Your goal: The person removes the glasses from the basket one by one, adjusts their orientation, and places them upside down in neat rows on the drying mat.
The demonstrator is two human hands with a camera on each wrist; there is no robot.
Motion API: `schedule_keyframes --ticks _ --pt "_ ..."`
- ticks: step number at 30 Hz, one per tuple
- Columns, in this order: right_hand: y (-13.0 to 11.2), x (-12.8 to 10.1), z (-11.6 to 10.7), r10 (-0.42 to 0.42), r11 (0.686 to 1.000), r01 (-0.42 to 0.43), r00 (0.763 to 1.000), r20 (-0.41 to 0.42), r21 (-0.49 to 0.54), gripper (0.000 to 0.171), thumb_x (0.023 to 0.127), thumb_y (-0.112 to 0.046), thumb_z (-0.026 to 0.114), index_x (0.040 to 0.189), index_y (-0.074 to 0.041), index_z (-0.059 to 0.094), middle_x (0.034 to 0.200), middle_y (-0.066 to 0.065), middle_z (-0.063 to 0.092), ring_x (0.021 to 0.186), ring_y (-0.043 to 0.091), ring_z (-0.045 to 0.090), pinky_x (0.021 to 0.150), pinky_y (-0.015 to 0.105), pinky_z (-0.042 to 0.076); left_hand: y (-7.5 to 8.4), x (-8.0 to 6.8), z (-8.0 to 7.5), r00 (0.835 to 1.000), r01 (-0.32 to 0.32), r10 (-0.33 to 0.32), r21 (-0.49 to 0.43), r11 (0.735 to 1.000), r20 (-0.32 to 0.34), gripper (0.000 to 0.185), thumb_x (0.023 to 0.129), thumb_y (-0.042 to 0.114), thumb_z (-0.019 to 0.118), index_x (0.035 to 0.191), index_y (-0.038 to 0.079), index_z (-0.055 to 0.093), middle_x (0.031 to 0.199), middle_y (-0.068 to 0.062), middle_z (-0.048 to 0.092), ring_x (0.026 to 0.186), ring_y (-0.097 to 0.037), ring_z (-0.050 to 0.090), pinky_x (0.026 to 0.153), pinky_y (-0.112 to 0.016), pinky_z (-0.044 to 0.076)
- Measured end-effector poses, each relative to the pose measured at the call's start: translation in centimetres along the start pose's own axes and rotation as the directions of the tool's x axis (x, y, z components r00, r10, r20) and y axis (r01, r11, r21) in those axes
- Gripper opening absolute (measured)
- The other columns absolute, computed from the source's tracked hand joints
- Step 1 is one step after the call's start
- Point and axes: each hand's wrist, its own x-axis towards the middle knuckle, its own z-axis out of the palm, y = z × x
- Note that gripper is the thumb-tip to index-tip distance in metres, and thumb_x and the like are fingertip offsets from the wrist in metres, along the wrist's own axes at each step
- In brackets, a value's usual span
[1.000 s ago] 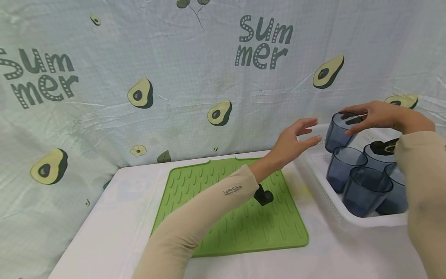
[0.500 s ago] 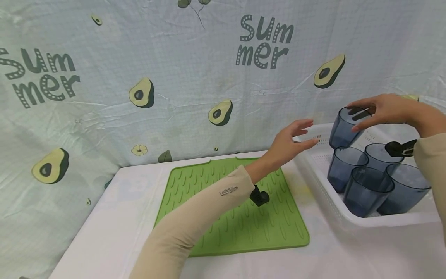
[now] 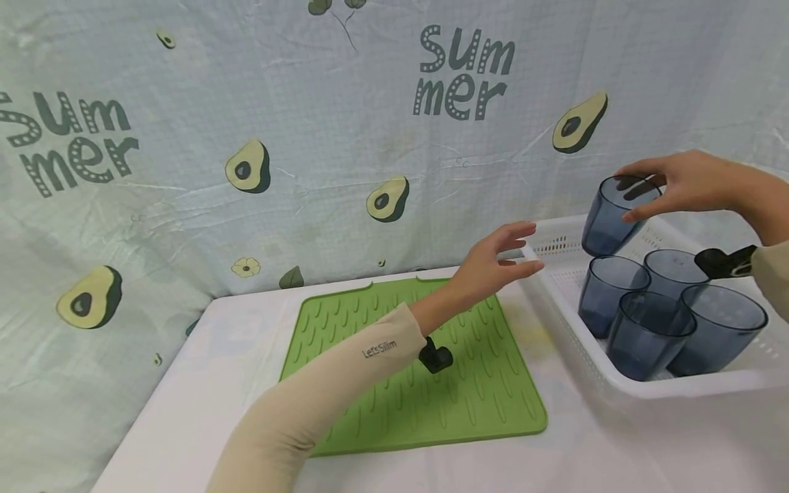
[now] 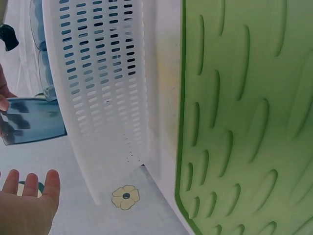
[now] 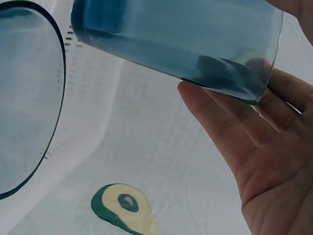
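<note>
In the head view a blue-tinted drinking glass is held up, slightly tilted, over the back of the white basket. My right hand grips it near the rim, thumb on the near side and fingers behind. The right wrist view shows the same glass with my fingers along its side. My left hand hovers left of the basket, fingers spread and nothing in it. Several more blue glasses stand in the basket below the held one.
A green ridged drying mat lies on the white-covered table, left of the basket and under my left forearm. Behind the table hangs a pale cloth printed with avocados and lettering.
My right hand has lifted the glass upward and slightly right, above the other glasses. My left hand has drawn back a little to the left and down.
</note>
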Motion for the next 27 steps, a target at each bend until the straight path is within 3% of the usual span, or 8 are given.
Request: schedule_keyframes --ticks 11,17,21,27 --pt "-1.2 0.0 -0.4 -0.009 1.000 0.008 0.999 -0.045 -0.013 0.093 0.085 -0.047 0.080 0.154 -0.001 0.038 0.138 0.032 0.054 0.123 0.057 0.051 0.090 0.072 0.045 0.1 -0.5 -0.1 1.000 -0.011 0.011 -0.017 1.000 0.008 0.059 0.097 0.017 0.071 0.151 0.018 0.048 0.154 0.006 0.047 0.138 -0.009 0.047 0.107 -0.028 0.047" --pt "-1.8 0.0 -0.4 -0.041 0.999 0.041 0.998 -0.041 -0.002 0.089 0.085 -0.044 0.081 0.157 -0.012 0.039 0.138 0.032 0.055 0.120 0.052 0.057 0.087 0.072 0.047 -0.1 -0.8 -0.2 1.000 0.003 -0.003 -0.017 1.000 -0.004 0.057 0.097 0.016 0.071 0.150 0.019 0.050 0.154 0.006 0.047 0.140 -0.014 0.047 0.108 -0.027 0.046" --pt "-2.0 0.0 -0.2 -0.078 0.997 0.079 0.996 -0.052 0.017 0.078 0.083 -0.039 0.083 0.150 -0.016 0.049 0.130 0.026 0.054 0.115 0.045 0.061 0.084 0.067 0.050 -0.2 -0.9 -0.4 1.000 0.003 -0.003 -0.010 1.000 -0.014 0.057 0.097 0.017 0.071 0.150 0.019 0.050 0.154 0.007 0.047 0.140 -0.014 0.047 0.108 -0.028 0.047" --pt "-2.3 -0.3 -0.3 -0.132 0.989 0.137 0.986 -0.100 0.052 0.072 0.079 -0.030 0.088 0.140 -0.011 0.054 0.124 0.023 0.053 0.111 0.043 0.063 0.084 0.066 0.051 -0.4 -0.9 -0.4 1.000 0.006 -0.006 -0.016 1.000 -0.021 0.054 0.097 0.017 0.071 0.148 0.019 0.052 0.153 0.007 0.049 0.139 -0.013 0.048 0.104 -0.023 0.048"
